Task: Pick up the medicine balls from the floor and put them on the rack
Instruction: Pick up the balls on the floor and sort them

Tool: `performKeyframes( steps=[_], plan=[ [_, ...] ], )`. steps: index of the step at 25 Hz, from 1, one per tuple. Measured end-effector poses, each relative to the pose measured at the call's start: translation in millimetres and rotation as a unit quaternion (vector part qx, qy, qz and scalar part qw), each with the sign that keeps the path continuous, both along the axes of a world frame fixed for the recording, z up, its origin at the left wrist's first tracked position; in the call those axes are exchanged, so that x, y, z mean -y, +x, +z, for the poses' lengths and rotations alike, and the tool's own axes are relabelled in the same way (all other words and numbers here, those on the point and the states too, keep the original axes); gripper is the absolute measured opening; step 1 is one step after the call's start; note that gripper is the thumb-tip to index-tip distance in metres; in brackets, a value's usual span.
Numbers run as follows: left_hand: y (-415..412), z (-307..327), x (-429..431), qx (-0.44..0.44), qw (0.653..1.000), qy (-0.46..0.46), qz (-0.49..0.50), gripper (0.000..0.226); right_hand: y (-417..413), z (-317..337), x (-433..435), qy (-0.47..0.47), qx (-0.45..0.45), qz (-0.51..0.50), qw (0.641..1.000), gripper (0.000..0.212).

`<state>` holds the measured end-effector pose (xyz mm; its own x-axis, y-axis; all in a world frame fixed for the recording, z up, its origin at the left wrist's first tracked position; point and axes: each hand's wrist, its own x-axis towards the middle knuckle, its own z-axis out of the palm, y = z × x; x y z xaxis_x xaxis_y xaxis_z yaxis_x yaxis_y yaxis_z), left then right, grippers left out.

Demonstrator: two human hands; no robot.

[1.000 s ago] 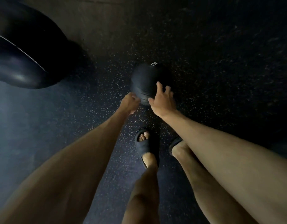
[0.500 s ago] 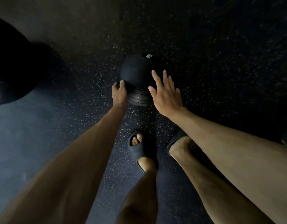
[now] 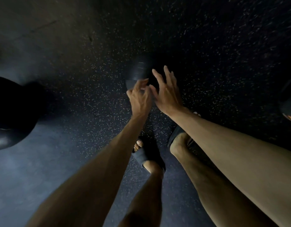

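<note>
Grip status: right hand (image 3: pixel 166 95) spread wide over the round black ribbed medicine ball (image 3: pixel 139 69) at frame centre on the dark speckled floor (image 3: pixel 85 82); left hand (image 3: pixel 139 97) curls at its near edge, hold unclear. Risk: uneven hand pressure may roll the ball away.

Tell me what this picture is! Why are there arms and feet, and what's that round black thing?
The camera sits on a person's head and looks down, so you see their own arms and feet. The left hand and right hand reach for a black medicine ball lying on the speckled floor. The right hand's fingers are spread open. The left hand is blurry at the ball's edge, so I can't tell if it holds it. The feet wear dark sandals. A much bigger black round thing sits at the left.
</note>
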<state>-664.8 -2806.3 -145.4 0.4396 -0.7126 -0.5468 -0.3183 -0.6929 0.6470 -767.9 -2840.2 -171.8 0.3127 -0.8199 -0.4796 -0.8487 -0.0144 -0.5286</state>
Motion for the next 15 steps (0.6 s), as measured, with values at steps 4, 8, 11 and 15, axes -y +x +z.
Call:
performKeyframes(
  steps=[4, 8, 11, 15],
  plan=[
    [6.5, -10.8, 22.7, 0.007, 0.995, -0.027, 0.1, 0.027, -45.5, -13.8, 22.6, 0.045, -0.035, 0.02, 0.998, 0.07],
    [21.9, -38.1, 25.1, -0.115, 0.961, 0.116, 0.225, 0.064, -46.0, -21.1, 38.5, 0.073, -0.009, -0.004, 0.997, 0.069],
    [7.7, -43.0, 39.6, -0.213, 0.929, 0.13, 0.274, 0.087, -48.9, -33.0, 56.5, 0.065, 0.004, -0.039, 0.997, 0.067],
    [-28.7, -33.2, 47.2, -0.075, 0.985, 0.08, 0.135, 0.073, -83.3, -36.8, 72.2, 0.086, 0.003, -0.201, 0.976, 0.059]
  ],
)
